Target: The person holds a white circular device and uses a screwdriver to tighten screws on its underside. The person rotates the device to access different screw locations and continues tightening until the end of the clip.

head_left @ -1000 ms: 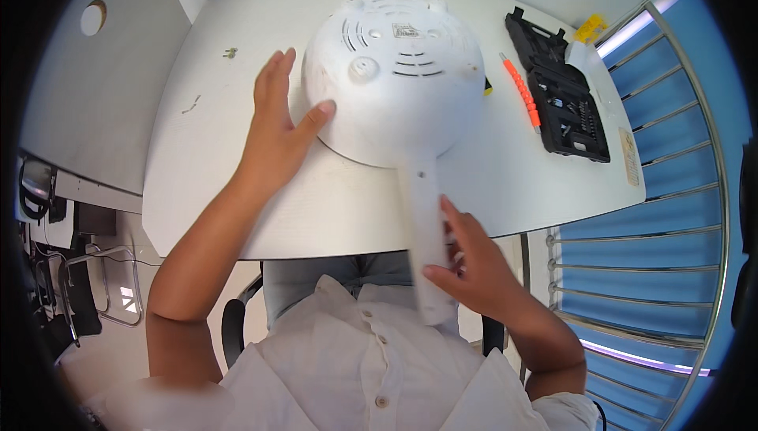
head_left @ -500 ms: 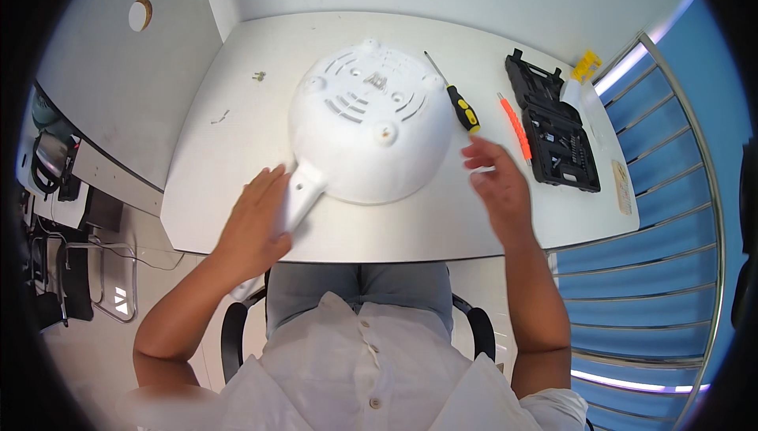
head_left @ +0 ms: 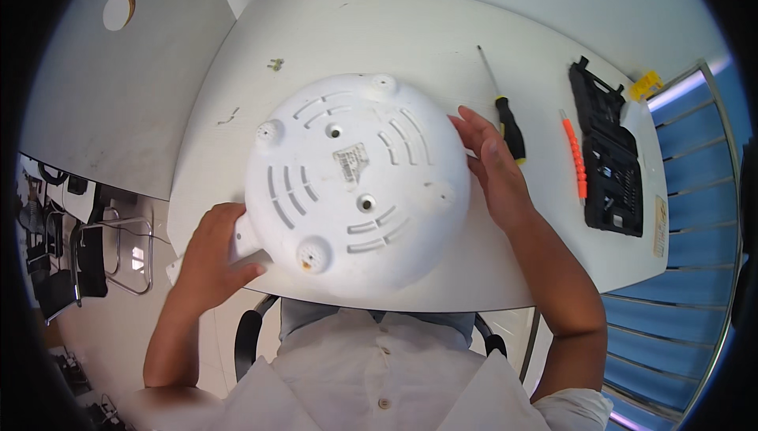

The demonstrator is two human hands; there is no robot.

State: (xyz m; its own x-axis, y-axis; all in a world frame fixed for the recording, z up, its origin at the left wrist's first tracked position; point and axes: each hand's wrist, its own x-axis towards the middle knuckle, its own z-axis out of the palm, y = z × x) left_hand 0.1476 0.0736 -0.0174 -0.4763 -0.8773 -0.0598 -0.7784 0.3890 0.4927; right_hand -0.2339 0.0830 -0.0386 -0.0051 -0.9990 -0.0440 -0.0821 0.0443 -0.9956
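A white, round pan-shaped appliance (head_left: pixel 347 218) with a straight handle (head_left: pixel 246 237) lies upside down on the table in front of me. Its underside carries slotted vents, several knobby feet, screw holes and a small worn label (head_left: pixel 350 164). One foot at the near side shows a rust-brown spot. My left hand (head_left: pixel 212 253) is wrapped over the handle, with the thumb on its near side. At the opposite side of the appliance is my right hand (head_left: pixel 493 166), fingers spread; whether the fingertips touch the wall is hard to tell. A black-and-yellow screwdriver (head_left: pixel 509 127) lies just beyond it.
An orange flexible shaft (head_left: pixel 574 159) lies beside an opened black tool case (head_left: pixel 612 182) at right. Small screws (head_left: pixel 275 64) and thin metal bits (head_left: pixel 228 116) rest on the white table (head_left: pixel 410 28), left of the far side. Metal railings (head_left: pixel 687 267) run along the right.
The appliance has turned and now looks larger and nearer, its underside more squarely toward me. My right hand has come in to its side. My left hand stays on the handle.
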